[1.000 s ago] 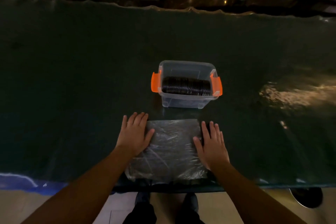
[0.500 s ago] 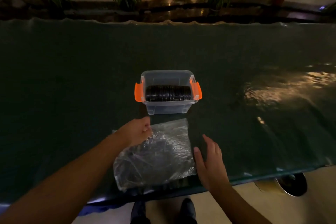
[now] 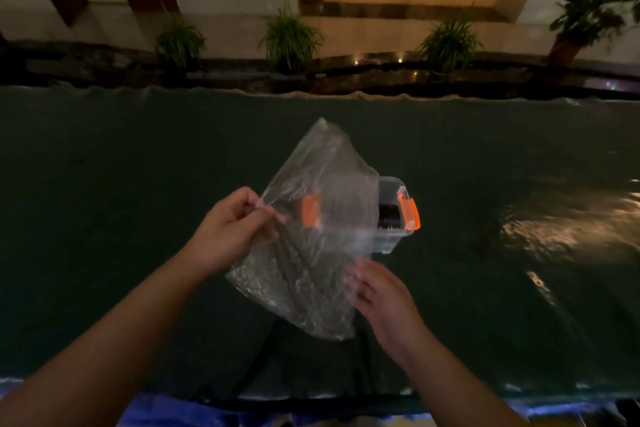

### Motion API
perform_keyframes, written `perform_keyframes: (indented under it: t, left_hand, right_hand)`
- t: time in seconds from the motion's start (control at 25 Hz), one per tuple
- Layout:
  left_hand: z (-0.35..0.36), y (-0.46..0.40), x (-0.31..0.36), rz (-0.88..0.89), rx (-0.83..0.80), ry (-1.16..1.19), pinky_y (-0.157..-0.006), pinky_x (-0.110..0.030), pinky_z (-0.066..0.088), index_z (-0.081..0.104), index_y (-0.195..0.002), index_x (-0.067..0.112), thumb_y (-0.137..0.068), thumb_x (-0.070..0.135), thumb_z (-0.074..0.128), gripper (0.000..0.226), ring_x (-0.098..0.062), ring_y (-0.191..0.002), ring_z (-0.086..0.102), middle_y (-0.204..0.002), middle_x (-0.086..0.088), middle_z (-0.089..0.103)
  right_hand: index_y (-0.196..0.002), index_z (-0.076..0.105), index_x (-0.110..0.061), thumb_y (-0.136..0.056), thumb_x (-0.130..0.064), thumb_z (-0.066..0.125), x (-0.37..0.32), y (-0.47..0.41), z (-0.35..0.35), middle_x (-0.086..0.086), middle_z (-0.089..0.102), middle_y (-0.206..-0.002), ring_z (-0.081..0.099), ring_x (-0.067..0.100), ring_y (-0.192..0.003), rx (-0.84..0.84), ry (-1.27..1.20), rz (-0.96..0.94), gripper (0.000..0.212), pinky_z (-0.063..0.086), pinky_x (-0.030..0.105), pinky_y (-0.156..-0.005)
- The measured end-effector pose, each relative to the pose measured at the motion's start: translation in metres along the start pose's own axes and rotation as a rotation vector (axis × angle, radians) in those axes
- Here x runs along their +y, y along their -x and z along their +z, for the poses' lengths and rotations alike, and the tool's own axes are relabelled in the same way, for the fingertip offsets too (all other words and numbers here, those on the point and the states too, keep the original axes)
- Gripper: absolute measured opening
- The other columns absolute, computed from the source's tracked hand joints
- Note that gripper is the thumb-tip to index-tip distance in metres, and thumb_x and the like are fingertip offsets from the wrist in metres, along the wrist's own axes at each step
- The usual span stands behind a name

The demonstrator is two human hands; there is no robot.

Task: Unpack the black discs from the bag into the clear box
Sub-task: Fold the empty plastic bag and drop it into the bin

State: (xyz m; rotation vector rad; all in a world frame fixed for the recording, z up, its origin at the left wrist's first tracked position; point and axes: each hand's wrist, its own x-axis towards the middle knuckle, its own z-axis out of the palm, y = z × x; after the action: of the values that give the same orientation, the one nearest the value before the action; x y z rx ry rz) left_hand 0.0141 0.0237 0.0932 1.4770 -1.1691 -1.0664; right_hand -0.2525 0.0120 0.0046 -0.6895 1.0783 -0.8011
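A clear plastic bag [image 3: 311, 246] hangs in the air above the dark table, looking flat and see-through. My left hand [image 3: 232, 232] pinches the bag's left edge. My right hand [image 3: 377, 295] touches the bag's lower right edge with fingers spread; whether it grips is unclear. Behind the bag stands the clear box [image 3: 391, 184] with orange latches, partly hidden by the plastic. A row of black discs [image 3: 389, 218] shows inside the box at its right side.
The table is covered with a dark green cloth [image 3: 138, 184] with a wavy far edge. Light glare lies on the cloth at the right [image 3: 561, 225]. Potted plants [image 3: 291, 35] and a building wall stand beyond the table.
The bag lay flat on the table with both hands beside it; my left hand has lifted it up in front of the box, and my right hand has risen to its lower edge.
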Motion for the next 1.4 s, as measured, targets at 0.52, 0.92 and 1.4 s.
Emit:
perform_keyframes:
  t: [0.52, 0.92, 1.4]
  left_hand:
    - [-0.103, 0.03, 0.095, 0.191, 0.139, -0.192, -0.074, -0.017, 0.058, 0.07, -0.116, 0.041, -0.076, 0.028, 0.078, 0.042, -0.006, -0.095, 0.074, -0.103, 0.006, 0.078]
    - [-0.12, 0.039, 0.166, 0.289, 0.244, -0.817, -0.067, -0.019, 0.045, 0.075, -0.074, 0.041, -0.081, 0.037, 0.079, 0.009, -0.002, -0.08, 0.061, -0.093, 0.011, 0.064]
    - [-0.039, 0.013, 0.209, 0.187, -0.265, -0.17, -0.082, -0.031, 0.06, 0.078, -0.105, 0.019, -0.08, 0.027, 0.084, 0.026, -0.023, -0.102, 0.075, -0.109, -0.005, 0.078]
  right_hand:
    - [-0.107, 0.07, -0.032, -0.094, -0.003, 0.067, -0.17, 0.017, 0.087, 0.002, 0.076, -0.1, 0.075, 0.022, -0.092, -0.205, 0.592, -0.621, 0.032, 0.063, 0.041, -0.082]
    - [-0.081, 0.067, -0.038, -0.096, -0.04, 0.062, -0.255, 0.045, 0.098, -0.014, 0.058, -0.105, 0.054, -0.007, -0.097, -0.142, 1.229, -0.963, 0.016, 0.039, 0.016, -0.08]
    - [-0.108, 0.071, -0.031, -0.094, -0.044, 0.067, -0.339, 0.083, 0.179, -0.008, 0.077, -0.094, 0.075, 0.007, -0.082, -0.451, 1.02, -0.921, 0.02, 0.061, 0.026, -0.071]
